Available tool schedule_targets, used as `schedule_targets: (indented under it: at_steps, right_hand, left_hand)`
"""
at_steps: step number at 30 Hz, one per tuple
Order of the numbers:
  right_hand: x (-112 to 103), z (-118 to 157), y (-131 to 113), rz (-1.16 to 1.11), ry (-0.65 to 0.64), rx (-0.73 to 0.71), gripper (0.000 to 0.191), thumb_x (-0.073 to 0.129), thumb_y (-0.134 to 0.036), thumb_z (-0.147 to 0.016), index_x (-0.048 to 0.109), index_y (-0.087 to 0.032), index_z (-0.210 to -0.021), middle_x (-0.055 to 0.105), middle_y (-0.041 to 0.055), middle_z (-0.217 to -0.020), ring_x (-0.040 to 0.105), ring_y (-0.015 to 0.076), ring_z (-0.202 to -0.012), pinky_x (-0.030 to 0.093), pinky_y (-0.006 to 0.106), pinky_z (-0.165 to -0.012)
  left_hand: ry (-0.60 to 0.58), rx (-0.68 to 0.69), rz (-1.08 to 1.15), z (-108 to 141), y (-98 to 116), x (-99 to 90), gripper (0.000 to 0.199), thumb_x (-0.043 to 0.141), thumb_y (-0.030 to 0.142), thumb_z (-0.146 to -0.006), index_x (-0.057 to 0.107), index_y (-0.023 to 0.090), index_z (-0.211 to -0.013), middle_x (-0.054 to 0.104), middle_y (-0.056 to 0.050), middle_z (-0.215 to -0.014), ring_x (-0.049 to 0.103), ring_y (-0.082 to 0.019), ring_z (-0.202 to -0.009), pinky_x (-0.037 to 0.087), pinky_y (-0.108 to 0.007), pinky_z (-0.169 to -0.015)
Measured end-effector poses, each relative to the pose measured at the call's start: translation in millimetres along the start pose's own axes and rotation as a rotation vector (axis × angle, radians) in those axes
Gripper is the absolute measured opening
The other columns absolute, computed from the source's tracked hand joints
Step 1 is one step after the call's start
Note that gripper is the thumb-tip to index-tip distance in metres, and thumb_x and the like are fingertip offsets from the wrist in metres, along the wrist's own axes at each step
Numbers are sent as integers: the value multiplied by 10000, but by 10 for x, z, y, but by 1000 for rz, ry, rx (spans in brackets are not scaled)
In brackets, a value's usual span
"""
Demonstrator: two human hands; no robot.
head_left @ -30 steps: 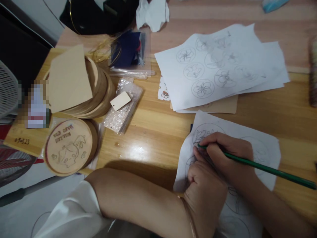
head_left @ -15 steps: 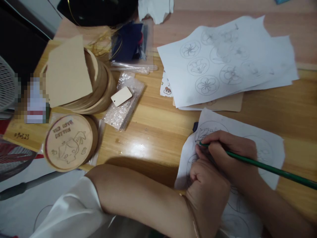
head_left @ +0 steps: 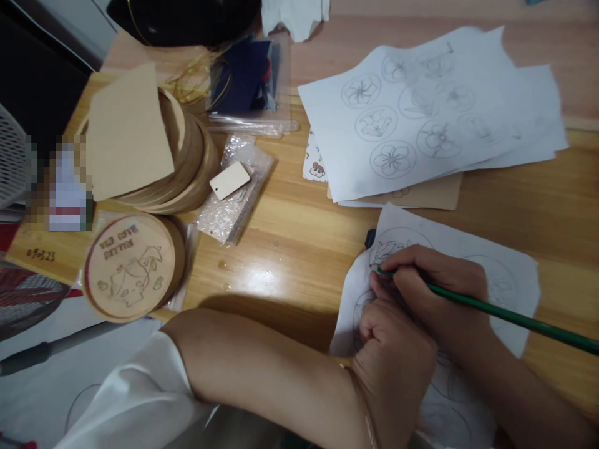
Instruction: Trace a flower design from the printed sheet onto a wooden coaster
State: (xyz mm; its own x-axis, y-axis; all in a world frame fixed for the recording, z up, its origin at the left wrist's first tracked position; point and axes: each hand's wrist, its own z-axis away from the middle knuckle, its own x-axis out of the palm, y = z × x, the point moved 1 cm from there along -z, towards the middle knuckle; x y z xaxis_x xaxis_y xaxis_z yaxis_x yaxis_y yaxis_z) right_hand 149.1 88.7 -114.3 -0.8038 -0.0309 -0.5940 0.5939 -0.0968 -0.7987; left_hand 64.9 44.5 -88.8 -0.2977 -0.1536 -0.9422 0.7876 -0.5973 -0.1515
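My right hand [head_left: 435, 280] is closed round a long green pencil [head_left: 510, 318], its tip touching a circled line drawing on a white sheet of paper [head_left: 519, 274]. The pencil's back end points to the right edge of the view. Just below the tip, my left hand [head_left: 397, 349] presses on the same sheet with curled fingers, one finger reaching close to the tip. Other circled drawings on this sheet are partly covered by both hands. A small dark blue thing [head_left: 370, 238] pokes out from under the sheet's left edge.
Behind lies a stack of papers [head_left: 393, 131] with circled flower drawings. To the left are stacked round wooden frames [head_left: 201, 168] under a cardboard piece [head_left: 126, 137], a round wooden piece [head_left: 135, 268] with a cartoon drawing, bubble wrap [head_left: 219, 218] with a tag [head_left: 230, 180], and plastic bags [head_left: 281, 81].
The view has shifted very slightly. Both hands and the pencil stay at almost the same spot on the sheet.
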Motion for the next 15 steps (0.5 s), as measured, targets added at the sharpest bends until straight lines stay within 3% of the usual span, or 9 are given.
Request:
schedule_targets:
  at_steps: [6, 15]
  right_hand:
    - [12, -1, 11, -11, 12, -23, 185, 495, -150, -695, 635, -244, -617, 632, -43, -565, 575, 118, -505, 445, 236, -486]
    - [-15, 16, -69, 31, 9, 24, 185, 499, -142, -709, 619, -247, -615, 626, -30, -578, 586, 133, -537, 478, 257, -536]
  left_hand:
    - [18, 17, -61, -4, -6, 23, 284, 400, 105, -839, 637, 103, -682, 505, -19, -486, 414, -93, -383, 205, -227, -368]
    - [-100, 66, -44, -24, -38, -32, 362, 311, 46, -854, 661, 112, -787, 486, -4, -502, 405, -82, -391, 186, -216, -368]
